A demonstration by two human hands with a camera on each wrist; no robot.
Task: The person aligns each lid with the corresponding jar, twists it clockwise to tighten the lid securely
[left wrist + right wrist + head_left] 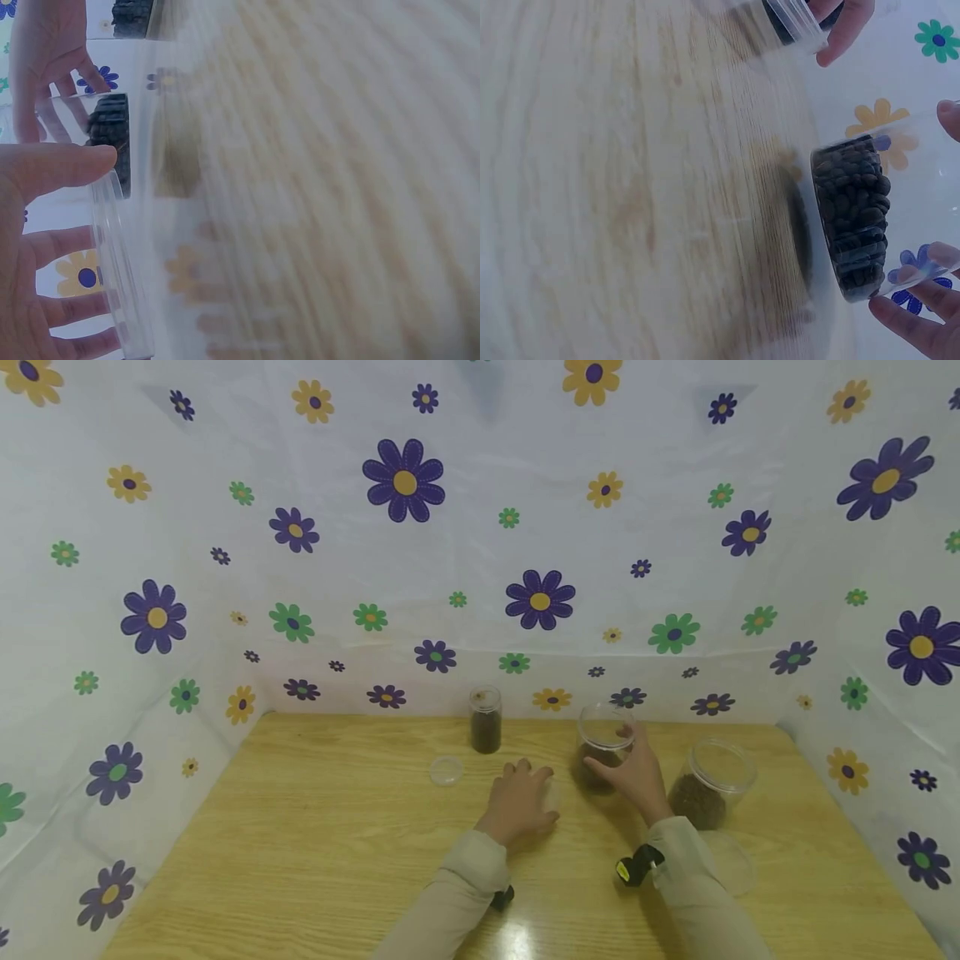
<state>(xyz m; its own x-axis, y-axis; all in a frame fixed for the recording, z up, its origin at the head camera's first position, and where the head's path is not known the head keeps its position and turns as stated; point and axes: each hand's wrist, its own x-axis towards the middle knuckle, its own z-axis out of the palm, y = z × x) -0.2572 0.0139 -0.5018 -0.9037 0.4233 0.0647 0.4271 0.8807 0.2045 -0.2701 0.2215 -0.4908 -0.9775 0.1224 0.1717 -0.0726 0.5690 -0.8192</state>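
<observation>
My right hand point(636, 777) grips a wide clear jar point(594, 770) near its rim, thumb on one side and fingers on the other. Dark beans point(853, 217) fill its lower part. In the right wrist view the jar leans a little, its base apart from its shadow on the wood. Left of it, my left hand point(516, 806) spans a round clear lid point(124, 277), the thumb at one side of its rim and the spread fingers at the other. The lid lies flat, close over the tabletop, and is mostly hidden under the hand in the head view.
A narrow clear jar point(486, 732) with dark contents stands at the back, a small clear lid point(446, 770) in front of it. To the right is another wide jar point(699, 802) of brown pieces, with a clear lid point(731, 864) by the right forearm. Flowered cloth point(480, 552) surrounds the wooden table point(315, 852).
</observation>
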